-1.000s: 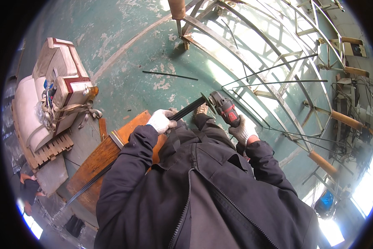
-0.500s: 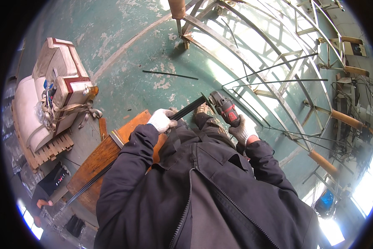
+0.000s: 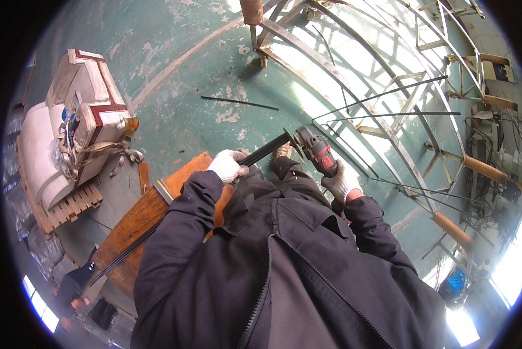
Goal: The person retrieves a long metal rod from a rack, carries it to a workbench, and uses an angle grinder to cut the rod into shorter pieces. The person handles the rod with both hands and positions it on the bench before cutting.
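Both my hands wear white work gloves. My left hand [image 3: 228, 166] is closed around a bundle of long black bars [image 3: 265, 151], whose tail runs back under my left forearm and over a wooden bench [image 3: 134, 218]. In my right hand [image 3: 342, 179] is a grey and red angle grinder [image 3: 317, 152], gripped by its body. The grinder's thin disc [image 3: 293, 145] sits at the front end of the bars; whether it touches them I cannot tell. My shoe [image 3: 283, 150] shows just beyond the bars.
A large metal frame [image 3: 331, 67] with brown wrapped ends fills the far right. Loose thin rods [image 3: 240, 103] lie on the worn green floor. Cream padded seating [image 3: 37, 148] with straps and tools on it rests on a pallet [image 3: 75, 203] at left. Another person [image 3: 75, 294] is at lower left.
My hands, the bars and the grinder have barely shifted. The other person at lower left has moved a little, the visible hand now lower and further right.
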`<state>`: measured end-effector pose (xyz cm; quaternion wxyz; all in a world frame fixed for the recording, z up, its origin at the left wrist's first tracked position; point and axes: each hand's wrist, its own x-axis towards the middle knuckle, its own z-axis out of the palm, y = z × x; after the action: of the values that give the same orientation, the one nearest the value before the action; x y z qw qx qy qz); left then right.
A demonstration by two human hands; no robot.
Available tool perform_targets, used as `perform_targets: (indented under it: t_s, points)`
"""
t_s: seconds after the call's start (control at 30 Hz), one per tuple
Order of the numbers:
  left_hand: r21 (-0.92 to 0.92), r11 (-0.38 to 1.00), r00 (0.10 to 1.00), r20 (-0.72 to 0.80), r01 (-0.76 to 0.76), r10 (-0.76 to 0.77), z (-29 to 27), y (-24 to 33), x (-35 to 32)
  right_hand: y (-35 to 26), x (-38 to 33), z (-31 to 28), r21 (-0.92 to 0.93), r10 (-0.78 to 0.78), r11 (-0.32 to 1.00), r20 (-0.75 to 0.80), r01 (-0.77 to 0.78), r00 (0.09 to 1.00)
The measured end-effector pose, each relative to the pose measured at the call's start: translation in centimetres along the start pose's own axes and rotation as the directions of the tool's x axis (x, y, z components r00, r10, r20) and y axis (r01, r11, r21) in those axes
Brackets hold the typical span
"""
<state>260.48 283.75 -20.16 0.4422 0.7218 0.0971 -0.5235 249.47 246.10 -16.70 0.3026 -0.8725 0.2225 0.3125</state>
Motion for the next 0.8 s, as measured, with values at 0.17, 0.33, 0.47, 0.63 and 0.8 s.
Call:
perform_targets:
  t_s: [0.17, 0.33, 0.47, 0.63, 0.8]
  points:
    - [-0.006, 1.000, 1.000, 0.022, -0.001, 0.002, 0.59, -0.39, 0.17, -0.02, 0.14, -0.09, 0.003, 0.031, 1.000, 0.017, -0.031, 0.999]
    - [0.068, 0.997, 1.000, -0.002, -0.020, 0.020, 0.47, -0.37, 0.32, 0.45, 0.10, -0.07, 0.010, 0.003, 1.000, 0.022, -0.004, 1.000]
    - [0.070, 0.997, 1.000, 0.004, -0.012, 0.011, 0.39, -0.25, 0.34, 0.64, 0.18, 0.06, -0.010, 0.012, 1.000, 0.019, -0.012, 1.000]
    - [0.046, 0.999, 1.000, 0.013, -0.015, 0.015, 0.82, -0.23, 0.16, 0.22, 0.09, -0.02, -0.032, 0.008, 0.999, 0.015, -0.007, 1.000]
    - [0.063, 0.998, 1.000, -0.011, -0.015, 0.016, 0.75, -0.20, 0.17, -0.18, -0.40, -0.35, 0.011, -0.014, 1.000, -0.013, 0.014, 1.000]
